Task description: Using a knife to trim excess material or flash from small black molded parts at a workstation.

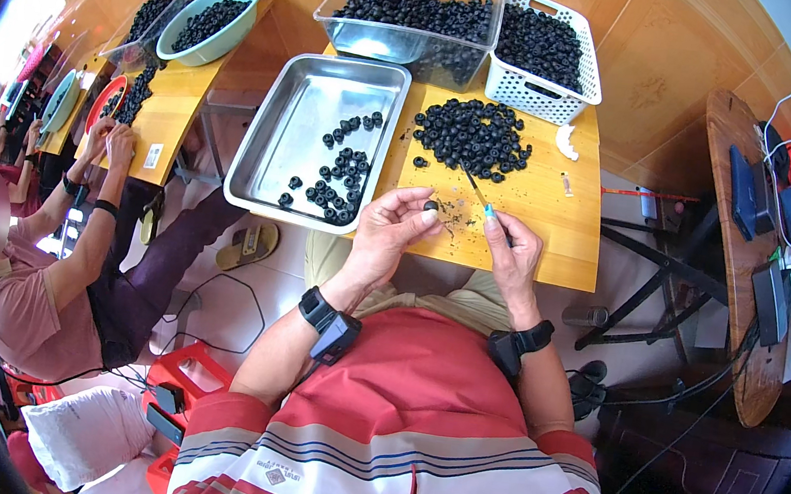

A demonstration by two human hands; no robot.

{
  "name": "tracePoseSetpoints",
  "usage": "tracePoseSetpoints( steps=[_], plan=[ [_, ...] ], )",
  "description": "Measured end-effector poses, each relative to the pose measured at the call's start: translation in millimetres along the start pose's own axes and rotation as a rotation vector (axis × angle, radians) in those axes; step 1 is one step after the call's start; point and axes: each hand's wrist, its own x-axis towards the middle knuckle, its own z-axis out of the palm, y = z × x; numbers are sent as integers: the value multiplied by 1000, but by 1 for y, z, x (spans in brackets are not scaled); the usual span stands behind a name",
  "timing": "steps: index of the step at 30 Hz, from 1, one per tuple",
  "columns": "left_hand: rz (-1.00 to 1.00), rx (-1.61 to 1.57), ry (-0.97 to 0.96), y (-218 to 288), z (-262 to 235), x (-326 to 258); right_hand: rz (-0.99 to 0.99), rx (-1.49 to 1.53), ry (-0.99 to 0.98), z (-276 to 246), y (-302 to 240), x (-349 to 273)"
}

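Note:
Pinched between the thumb and fingertips of my left hand [385,234] is a small black ring-shaped part [430,206], held just above the table's front edge. My right hand [515,254] is closed on a thin-bladed tool [477,190] with a light-blue section by the fingers; its dark blade points away toward the loose parts. I cannot tell the tool's exact kind. A pile of similar black parts [472,136] lies on the yellow wooden table [567,237] beyond my hands. Small dark scraps [457,220] are scattered between both hands. To the left, a metal tray [278,121] holds several finished-looking black parts.
At the back stand a clear plastic bin [408,48] and a white perforated basket [540,93], both filled with black parts. A white curved piece [566,142] lies near the right edge. On the left, another person [48,295] works at a neighbouring table. A wooden board [729,187] stands right.

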Motion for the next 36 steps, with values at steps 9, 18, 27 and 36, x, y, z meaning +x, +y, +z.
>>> tracePoseSetpoints(
  steps=[9,18,27,36],
  plan=[
    [64,169,39,-12,-12,7,-50,9,-168,-4,-8,-3],
    [54,131,7,-16,-14,9,-154,27,-251,-5,-3,-2],
    [1,56,-21,-13,-14,7,-146,24,-267,-7,-3,-1],
    [-40,-59,4,-8,-8,5,-169,61,-242,-6,0,-1]
  ],
)
